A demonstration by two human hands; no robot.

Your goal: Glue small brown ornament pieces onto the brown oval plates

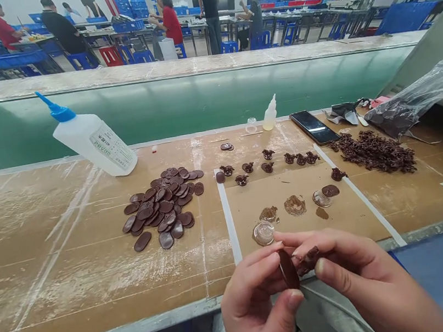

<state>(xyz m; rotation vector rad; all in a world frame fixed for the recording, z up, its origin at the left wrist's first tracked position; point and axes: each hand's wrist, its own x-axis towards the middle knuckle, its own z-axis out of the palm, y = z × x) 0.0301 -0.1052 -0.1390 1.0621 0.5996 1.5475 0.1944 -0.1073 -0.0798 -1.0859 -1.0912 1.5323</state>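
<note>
Close to the table's front edge, my left hand [259, 304] pinches a dark brown oval disc [289, 270] tilted on edge. My right hand [348, 263] grips a small dark brown figure [308, 261] right beside the disc; whether the two touch is hard to tell. Beyond my hands lies a clear round dish [264, 233], with brown wet patches [295, 205] near it. Another clear dish [322, 198] has an oval disc [330, 190] at its edge. Several figures on oval bases [268, 167] stand in loose rows behind.
A pile of oval discs [160, 203] lies left, a heap of brown figures [375, 151] right. A large white bottle [95, 143] leans at the back left. A small dropper bottle [270, 114], a phone [314, 127] and a plastic bag [423, 94] line the back. Other people sit and stand beyond.
</note>
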